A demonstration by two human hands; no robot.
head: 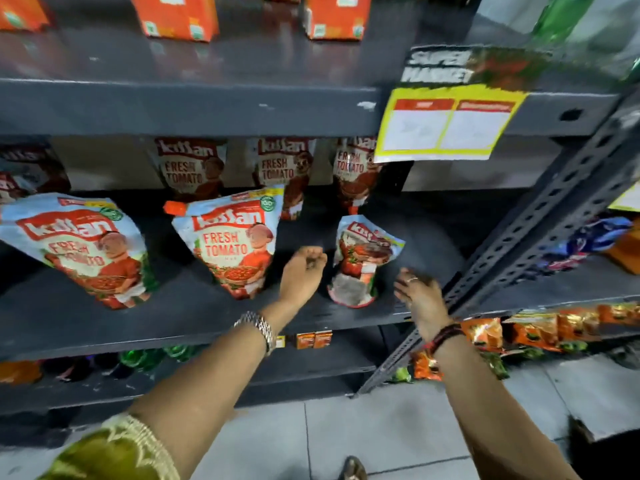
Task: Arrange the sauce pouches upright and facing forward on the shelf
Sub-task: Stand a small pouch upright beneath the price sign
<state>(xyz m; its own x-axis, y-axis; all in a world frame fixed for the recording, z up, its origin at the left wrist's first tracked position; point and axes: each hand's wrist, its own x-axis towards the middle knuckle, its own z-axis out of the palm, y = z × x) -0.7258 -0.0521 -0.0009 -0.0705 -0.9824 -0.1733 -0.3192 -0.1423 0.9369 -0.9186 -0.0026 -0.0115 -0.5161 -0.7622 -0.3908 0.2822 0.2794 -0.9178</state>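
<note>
Several tomato sauce pouches stand on the dark middle shelf (194, 306). A large pouch (86, 247) leans at the front left. A second large pouch (235, 244) with an orange cap stands front centre. A smaller, crumpled pouch (360, 261) stands front right, twisted. Three more pouches (192, 168) line the back row. My left hand (304, 271) hovers between the centre pouch and the small pouch, fingers curled, holding nothing. My right hand (419, 292) is just right of the small pouch, fingers apart, not touching it.
A slanted perforated metal upright (540, 223) runs right beside my right hand. A yellow price tag (446, 123) hangs from the upper shelf edge. Orange cartons (176, 15) sit on the top shelf. Snack packets (540, 330) and green bottles (145, 358) fill lower shelves.
</note>
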